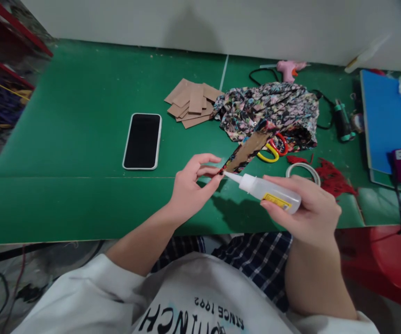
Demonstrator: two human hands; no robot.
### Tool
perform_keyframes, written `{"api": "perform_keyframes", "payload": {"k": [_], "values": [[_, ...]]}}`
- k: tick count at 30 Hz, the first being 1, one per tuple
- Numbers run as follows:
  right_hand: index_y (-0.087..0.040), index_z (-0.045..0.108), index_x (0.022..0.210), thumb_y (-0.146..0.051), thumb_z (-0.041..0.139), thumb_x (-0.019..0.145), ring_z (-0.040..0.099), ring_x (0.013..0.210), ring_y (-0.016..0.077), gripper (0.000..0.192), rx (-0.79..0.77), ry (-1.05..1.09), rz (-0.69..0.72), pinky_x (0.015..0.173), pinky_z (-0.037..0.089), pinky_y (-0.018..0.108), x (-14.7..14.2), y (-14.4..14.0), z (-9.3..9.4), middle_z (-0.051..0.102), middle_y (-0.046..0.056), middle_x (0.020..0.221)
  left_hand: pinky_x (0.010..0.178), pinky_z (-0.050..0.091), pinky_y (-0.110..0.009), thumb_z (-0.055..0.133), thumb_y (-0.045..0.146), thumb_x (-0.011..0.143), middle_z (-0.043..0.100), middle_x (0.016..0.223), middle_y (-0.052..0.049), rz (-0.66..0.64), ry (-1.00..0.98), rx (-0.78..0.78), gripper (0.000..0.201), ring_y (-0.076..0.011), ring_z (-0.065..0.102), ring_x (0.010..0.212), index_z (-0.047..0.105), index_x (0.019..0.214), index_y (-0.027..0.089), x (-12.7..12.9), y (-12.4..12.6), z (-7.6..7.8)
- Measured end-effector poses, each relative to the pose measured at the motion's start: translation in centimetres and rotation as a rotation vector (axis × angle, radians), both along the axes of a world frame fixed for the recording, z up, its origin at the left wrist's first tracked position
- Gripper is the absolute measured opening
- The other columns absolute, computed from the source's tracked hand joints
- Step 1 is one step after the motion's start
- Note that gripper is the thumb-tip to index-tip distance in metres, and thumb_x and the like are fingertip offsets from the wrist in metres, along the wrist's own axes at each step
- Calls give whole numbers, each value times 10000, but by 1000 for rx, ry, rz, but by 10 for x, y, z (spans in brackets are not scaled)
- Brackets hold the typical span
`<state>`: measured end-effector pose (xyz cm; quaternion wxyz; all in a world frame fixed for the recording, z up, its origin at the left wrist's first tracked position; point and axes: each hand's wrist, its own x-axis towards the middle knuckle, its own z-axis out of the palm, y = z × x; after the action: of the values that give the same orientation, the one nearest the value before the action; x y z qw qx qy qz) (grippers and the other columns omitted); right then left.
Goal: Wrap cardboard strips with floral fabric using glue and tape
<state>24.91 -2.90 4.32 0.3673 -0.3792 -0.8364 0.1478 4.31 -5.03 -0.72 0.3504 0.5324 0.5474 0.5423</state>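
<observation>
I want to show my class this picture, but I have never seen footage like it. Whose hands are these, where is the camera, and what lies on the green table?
There is no machine here. The one picture comes from a camera worn on a person's head, looking down at their own bare hands.

The left hand pinches the near end of a cardboard strip partly wrapped in flowered cloth. The right hand grips a small glue bottle, its nozzle at that same end.

On the green table lie a phone, a pile of cardboard pieces, a heap of flowered fabric, scissors with yellow and red handles, a pink glue gun and a blue board.
</observation>
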Motion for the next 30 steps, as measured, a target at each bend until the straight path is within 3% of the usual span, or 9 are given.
{"api": "perform_keyframes", "payload": {"k": [9, 18, 30], "values": [[-243, 630, 1030, -270, 688, 694, 535, 526, 116, 343, 93, -121, -1, 485, 425, 242, -3, -5, 3, 636, -1, 671, 709, 538, -184, 625, 196, 748, 652, 892, 12, 14, 88, -3, 248, -129, 669, 824, 546, 981, 227, 1, 0, 1], [-203, 599, 1079, -333, 648, 740, 469, 484, 105, 366, 298, -299, -42, 472, 391, 227, -14, -18, 6, 515, -13, 559, 666, 545, -183, 603, 161, 751, 655, 892, 9, 51, 188, 68, 266, -129, 666, 800, 558, 1003, 230, 3, -1, -3], [-183, 595, 1072, -333, 668, 723, 476, 488, 113, 387, 341, -289, -65, 464, 381, 246, -17, -22, 3, 520, -10, 556, 647, 544, -169, 598, 163, 755, 660, 890, 11, 52, 172, 50, 256, -130, 670, 809, 557, 999, 227, 5, -1, -3]]}}
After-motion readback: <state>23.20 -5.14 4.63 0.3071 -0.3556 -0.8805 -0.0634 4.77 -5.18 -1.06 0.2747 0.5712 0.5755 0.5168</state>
